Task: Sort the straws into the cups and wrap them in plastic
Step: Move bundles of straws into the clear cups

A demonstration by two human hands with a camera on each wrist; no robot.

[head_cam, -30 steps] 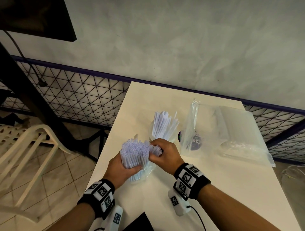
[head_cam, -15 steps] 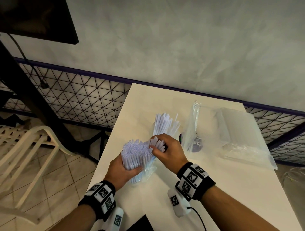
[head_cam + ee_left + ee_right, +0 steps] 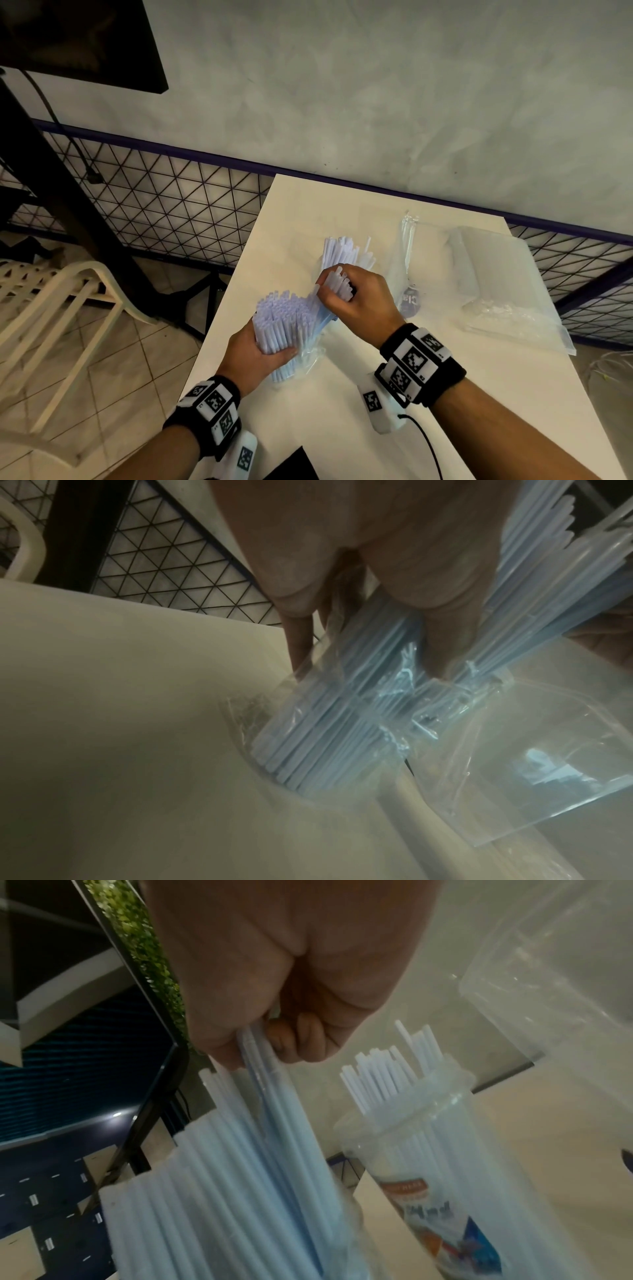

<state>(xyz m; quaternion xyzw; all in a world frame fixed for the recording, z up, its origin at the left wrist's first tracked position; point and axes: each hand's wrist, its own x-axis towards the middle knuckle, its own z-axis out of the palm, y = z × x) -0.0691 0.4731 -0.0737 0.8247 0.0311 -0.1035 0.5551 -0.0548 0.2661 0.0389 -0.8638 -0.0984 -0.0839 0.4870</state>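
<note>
My left hand (image 3: 255,353) grips a thick bundle of pale blue straws (image 3: 284,318), still partly in its clear plastic bag (image 3: 514,753), with the lower end resting on the white table (image 3: 479,394). My right hand (image 3: 356,301) is curled round a small bunch of straws (image 3: 339,281) that it pulls up and to the right out of the bundle; the same bunch of straws (image 3: 270,1085) runs through its fist in the right wrist view. Just behind stands a clear plastic cup (image 3: 435,1156) holding several straws (image 3: 342,251).
A clear bag with a second cup (image 3: 409,274) stands right of the hands. A stack of clear plastic bags (image 3: 507,284) lies at the table's right edge. A white chair (image 3: 51,308) and a wire fence (image 3: 154,205) are on the left. A small white device (image 3: 380,407) lies nearby.
My right hand has risen and moved right, drawing a bunch of straws out of the bundle. The left hand keeps its hold on the bundle.
</note>
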